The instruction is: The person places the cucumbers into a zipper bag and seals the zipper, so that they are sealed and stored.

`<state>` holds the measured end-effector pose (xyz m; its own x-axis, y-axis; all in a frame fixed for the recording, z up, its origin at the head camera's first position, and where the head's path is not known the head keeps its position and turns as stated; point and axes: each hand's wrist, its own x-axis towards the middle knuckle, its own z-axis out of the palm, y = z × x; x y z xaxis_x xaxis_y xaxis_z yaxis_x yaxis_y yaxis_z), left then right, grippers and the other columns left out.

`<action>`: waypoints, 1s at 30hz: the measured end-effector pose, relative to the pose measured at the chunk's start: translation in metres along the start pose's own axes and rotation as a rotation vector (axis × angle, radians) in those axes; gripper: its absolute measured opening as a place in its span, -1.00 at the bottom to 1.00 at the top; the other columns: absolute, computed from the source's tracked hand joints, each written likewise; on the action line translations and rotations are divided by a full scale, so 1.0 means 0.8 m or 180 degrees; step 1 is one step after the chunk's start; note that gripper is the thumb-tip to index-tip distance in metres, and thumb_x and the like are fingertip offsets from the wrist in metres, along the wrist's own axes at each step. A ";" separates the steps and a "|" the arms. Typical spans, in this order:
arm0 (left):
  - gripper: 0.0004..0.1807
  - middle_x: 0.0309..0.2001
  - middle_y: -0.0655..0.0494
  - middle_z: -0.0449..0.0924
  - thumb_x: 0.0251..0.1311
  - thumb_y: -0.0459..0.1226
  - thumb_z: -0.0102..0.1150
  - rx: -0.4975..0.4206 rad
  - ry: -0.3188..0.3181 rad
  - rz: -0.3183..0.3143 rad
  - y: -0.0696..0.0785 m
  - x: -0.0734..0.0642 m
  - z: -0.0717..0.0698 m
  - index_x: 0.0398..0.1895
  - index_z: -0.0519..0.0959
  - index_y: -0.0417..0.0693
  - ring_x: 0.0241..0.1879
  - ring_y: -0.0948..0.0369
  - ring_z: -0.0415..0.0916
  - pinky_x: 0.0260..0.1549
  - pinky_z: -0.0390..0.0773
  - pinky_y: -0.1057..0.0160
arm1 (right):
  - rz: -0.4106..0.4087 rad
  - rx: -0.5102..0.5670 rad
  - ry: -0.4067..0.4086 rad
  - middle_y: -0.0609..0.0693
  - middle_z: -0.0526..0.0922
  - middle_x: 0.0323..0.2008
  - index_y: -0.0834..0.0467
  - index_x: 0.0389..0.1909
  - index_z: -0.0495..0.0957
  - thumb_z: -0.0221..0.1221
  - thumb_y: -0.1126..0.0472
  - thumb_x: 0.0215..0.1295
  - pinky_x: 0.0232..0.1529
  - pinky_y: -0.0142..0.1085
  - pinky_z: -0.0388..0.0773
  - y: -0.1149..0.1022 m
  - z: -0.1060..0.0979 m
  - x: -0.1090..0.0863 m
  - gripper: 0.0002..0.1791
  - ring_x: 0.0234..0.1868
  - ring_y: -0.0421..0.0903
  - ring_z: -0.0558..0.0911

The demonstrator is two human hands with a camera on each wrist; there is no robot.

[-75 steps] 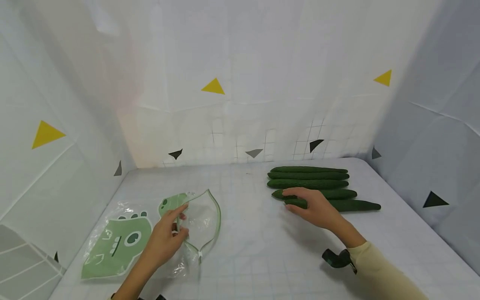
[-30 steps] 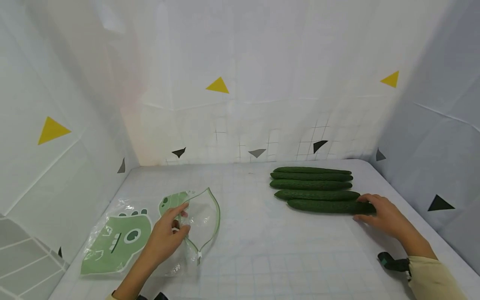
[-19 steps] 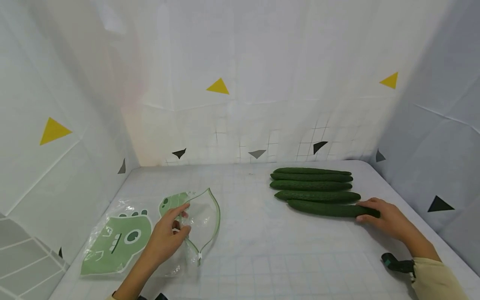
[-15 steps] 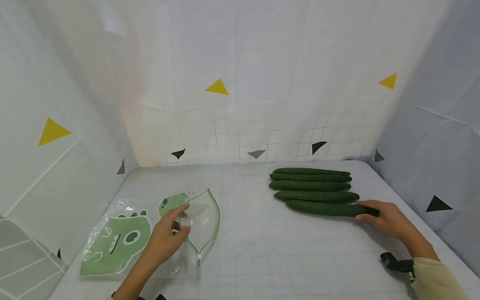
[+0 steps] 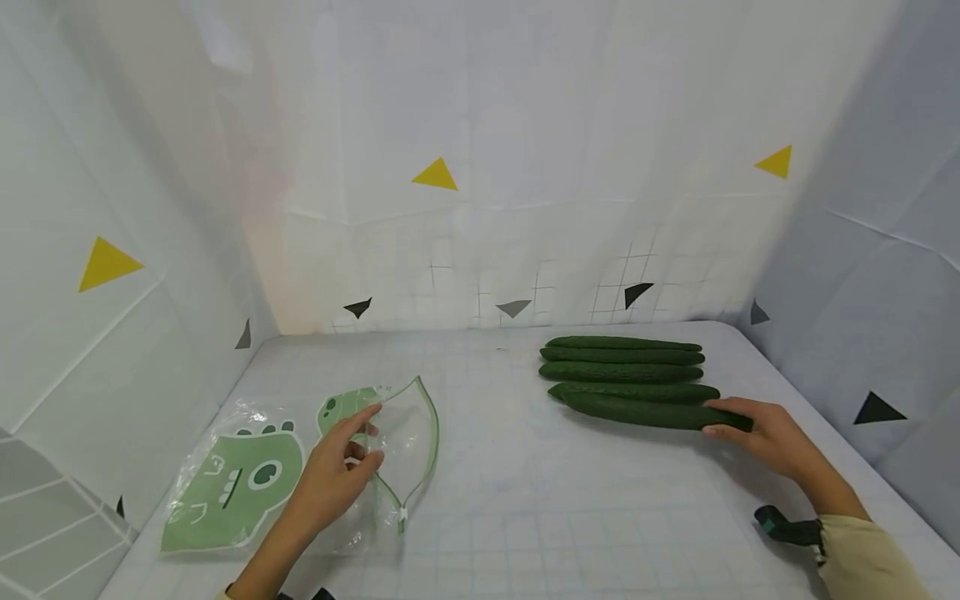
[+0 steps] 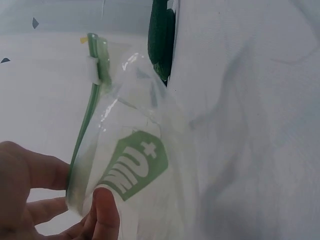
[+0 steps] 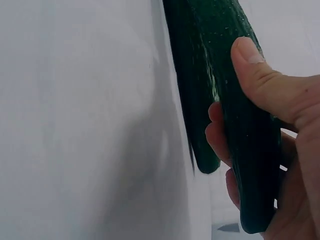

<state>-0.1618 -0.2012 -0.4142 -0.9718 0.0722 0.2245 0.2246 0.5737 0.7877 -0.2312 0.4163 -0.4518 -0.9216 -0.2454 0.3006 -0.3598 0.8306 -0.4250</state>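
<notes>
My left hand holds the rim of a clear slider zip bag with a green cartoon print. The bag lies on its side with its green-edged mouth gaping to the right. In the left wrist view, finger and thumb pinch the zip bag near its zip. My right hand grips the right end of the nearest cucumber, thumb along one side and fingers round the other. The right wrist view shows the held cucumber tilted, its end raised off the table. It overlaps the neighbouring cucumber.
Behind lie three more cucumbers, among them a long dark one, side by side and parallel. The white table is enclosed by pale cloth walls with yellow and dark triangles. A white slider sits at the bag mouth's near corner.
My right hand has moved from the cucumbers' left ends to the nearest one's right end and taken hold. That cucumber has shifted left and back. The left hand stays at the bag.
</notes>
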 end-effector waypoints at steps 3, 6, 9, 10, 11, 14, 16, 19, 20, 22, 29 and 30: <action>-0.27 0.10 -0.09 0.57 0.29 -0.47 0.32 -0.0034 -0.0001 0.0016 -0.002 0.000 0.001 0.52 0.38 0.01 -0.23 0.22 0.58 -0.23 0.65 0.24 | -0.0021 0.0095 0.0016 0.46 0.61 0.11 0.35 0.16 0.64 0.48 0.08 0.26 0.04 0.41 0.44 -0.009 0.002 0.003 -0.44 0.18 0.51 0.51; -0.27 0.10 -0.10 0.56 0.29 -0.46 0.33 -0.0090 -0.0003 0.0027 -0.002 0.001 0.002 0.52 0.38 0.03 -0.24 0.21 0.58 -0.25 0.64 0.26 | -0.0086 0.0161 0.0027 0.42 0.63 0.10 0.35 0.17 0.64 0.47 0.09 0.28 0.01 0.40 0.46 -0.019 0.004 0.006 -0.44 0.15 0.47 0.55; -0.28 0.10 -0.10 0.56 0.31 -0.45 0.34 -0.0141 0.0006 0.0022 -0.002 0.001 0.002 0.52 0.39 0.04 -0.25 0.21 0.56 -0.26 0.63 0.27 | -0.0138 0.0186 0.0012 0.38 0.65 0.09 0.35 0.18 0.63 0.45 0.09 0.30 -0.02 0.37 0.50 -0.029 0.008 0.010 -0.45 0.12 0.43 0.58; -0.28 0.10 -0.10 0.56 0.31 -0.45 0.34 -0.0158 0.0002 0.0011 -0.002 0.001 0.002 0.52 0.39 0.03 -0.25 0.21 0.56 -0.26 0.62 0.27 | -0.0145 0.0183 0.0005 0.37 0.65 0.09 0.34 0.18 0.63 0.45 0.08 0.31 -0.03 0.35 0.52 -0.032 0.010 0.011 -0.45 0.11 0.42 0.59; -0.29 0.10 -0.11 0.56 0.31 -0.44 0.34 -0.0171 0.0003 -0.0003 -0.002 0.001 0.003 0.52 0.39 0.02 -0.25 0.21 0.56 -0.27 0.62 0.28 | -0.0144 0.0186 -0.0002 0.36 0.66 0.09 0.34 0.19 0.63 0.44 0.07 0.32 -0.04 0.33 0.53 -0.036 0.011 0.012 -0.46 0.10 0.40 0.60; -0.30 0.10 -0.11 0.57 0.31 -0.44 0.34 -0.0207 0.0002 -0.0034 -0.001 0.001 0.003 0.51 0.39 -0.02 -0.25 0.20 0.56 -0.27 0.61 0.28 | -0.0130 0.0205 -0.0008 0.32 0.67 0.09 0.32 0.19 0.64 0.43 0.06 0.33 -0.07 0.22 0.58 -0.048 0.016 0.015 -0.46 0.06 0.31 0.63; -0.30 0.11 -0.12 0.57 0.32 -0.44 0.33 -0.0233 -0.0002 -0.0059 0.000 0.001 0.004 0.51 0.39 -0.03 -0.25 0.20 0.56 -0.27 0.61 0.28 | -0.0121 0.0193 0.0010 0.29 0.68 0.08 0.29 0.18 0.65 0.43 0.04 0.34 -0.11 0.14 0.60 -0.057 0.020 0.017 -0.47 0.01 0.22 0.66; -0.31 0.12 -0.11 0.56 0.33 -0.42 0.33 -0.0253 0.0000 -0.0081 0.001 0.000 0.004 0.51 0.39 -0.03 -0.24 0.20 0.57 -0.26 0.61 0.28 | -0.0135 0.0242 0.0023 0.28 0.69 0.07 0.28 0.16 0.67 0.43 0.04 0.33 -0.14 0.09 0.61 -0.071 0.026 0.021 -0.49 -0.12 0.10 0.68; -0.31 0.13 -0.11 0.56 0.33 -0.42 0.33 -0.0251 0.0000 -0.0090 0.001 0.000 0.004 0.51 0.39 -0.03 -0.24 0.20 0.57 -0.26 0.61 0.28 | -0.0140 0.0266 0.0024 0.28 0.70 0.06 0.28 0.15 0.67 0.43 0.04 0.33 -0.13 0.10 0.62 -0.075 0.028 0.023 -0.50 -0.12 0.10 0.68; -0.32 0.13 -0.11 0.56 0.33 -0.42 0.32 -0.0250 0.0007 -0.0098 0.001 0.000 0.004 0.51 0.39 -0.04 -0.24 0.21 0.57 -0.25 0.61 0.28 | -0.0121 0.0349 0.0001 0.29 0.69 0.06 0.28 0.15 0.67 0.44 0.04 0.33 -0.12 0.13 0.61 -0.084 0.031 0.026 -0.50 -0.12 0.10 0.67; -0.34 0.13 -0.08 0.57 0.33 -0.42 0.33 -0.0251 0.0024 -0.0096 0.001 0.000 0.005 0.50 0.41 -0.09 -0.23 0.20 0.59 -0.24 0.62 0.27 | 0.0085 0.0562 -0.0099 0.34 0.64 0.13 0.29 0.18 0.66 0.43 -0.03 0.33 0.05 0.31 0.52 -0.116 0.044 0.037 -0.43 0.14 0.34 0.59; -0.34 0.13 -0.08 0.57 0.33 -0.42 0.33 -0.0252 0.0025 -0.0099 0.001 -0.001 0.006 0.50 0.41 -0.09 -0.23 0.20 0.59 -0.24 0.63 0.28 | 0.0099 0.0581 -0.0110 0.35 0.64 0.13 0.29 0.18 0.66 0.43 -0.04 0.33 0.07 0.32 0.50 -0.121 0.046 0.039 -0.42 0.18 0.37 0.56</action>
<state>-0.1615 -0.1971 -0.4161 -0.9779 0.0487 0.2035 0.1996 0.5092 0.8372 -0.2306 0.3097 -0.4321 -0.9360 -0.2406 0.2568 -0.3485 0.7343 -0.5825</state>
